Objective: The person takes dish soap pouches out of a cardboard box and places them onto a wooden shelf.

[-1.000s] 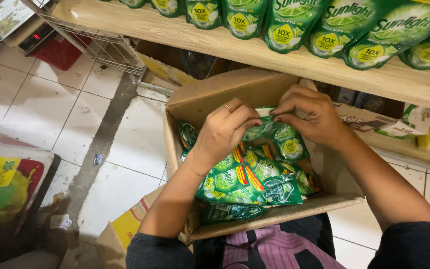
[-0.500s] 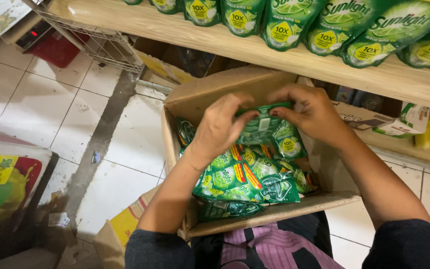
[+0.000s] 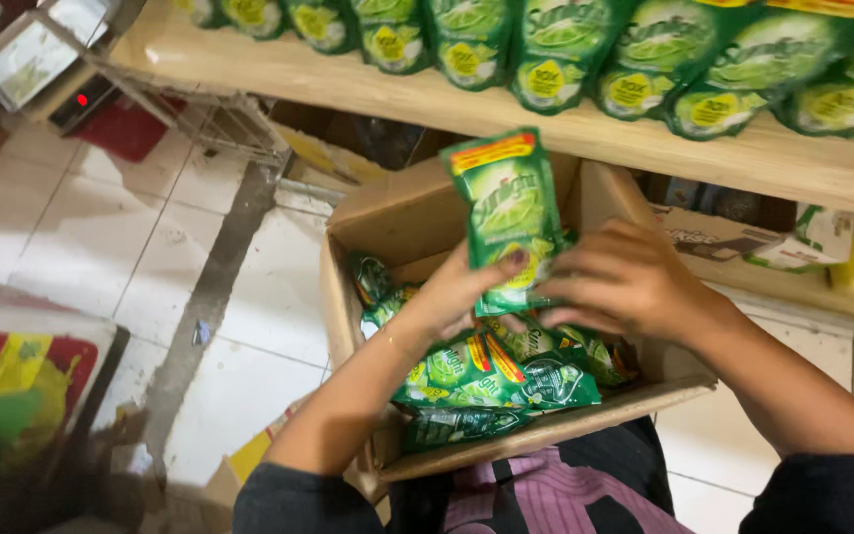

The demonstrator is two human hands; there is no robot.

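An open cardboard box (image 3: 402, 213) rests on my lap, filled with several green refill pouches (image 3: 491, 371). One green pouch (image 3: 506, 213) with a red top band stands upright above the box. My left hand (image 3: 462, 292) grips its lower edge from the left, thumb on its front. My right hand (image 3: 625, 282) holds the same pouch at its lower right, fingers curled over the pouches beneath.
A wooden shelf (image 3: 585, 124) runs above the box, lined with a row of matching green pouches (image 3: 555, 49). A wire rack (image 3: 200, 109) and a scale-like device (image 3: 37, 64) sit upper left. White tiled floor (image 3: 81, 227) lies left. A colourful sack (image 3: 12, 396) fills the lower-left corner.
Both hands were down among the pouches in the box; they have now lifted one pouch upright above the box. The view has shifted slightly.
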